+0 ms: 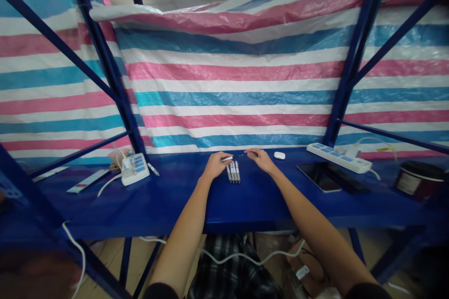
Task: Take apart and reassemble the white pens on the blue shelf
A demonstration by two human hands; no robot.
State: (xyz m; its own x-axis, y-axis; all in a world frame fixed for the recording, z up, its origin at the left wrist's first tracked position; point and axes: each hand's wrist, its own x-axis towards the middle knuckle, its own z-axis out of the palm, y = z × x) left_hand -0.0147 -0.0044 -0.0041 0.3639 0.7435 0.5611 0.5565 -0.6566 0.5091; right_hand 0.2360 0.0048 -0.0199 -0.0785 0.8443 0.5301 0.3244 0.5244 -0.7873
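My left hand (216, 164) is closed around a white pen (227, 158), which points toward the right. Opposite it, my right hand (260, 159) has its fingers pinched together on a small dark piece, too small to name. A thin dark sliver (240, 155) shows in the gap between the hands; whether it belongs to the pen or to the right hand's piece is unclear. Just below and between the hands, several white-and-grey pens (233, 173) lie side by side in a row on the blue shelf (245, 205).
A white power strip (135, 169) and a single pen (153, 169) lie at left. On the right are a white earbud case (279, 155), another power strip (338, 158), a dark phone (319, 177) and a dark tub (419, 180). A striped sheet (231, 98) hangs behind.
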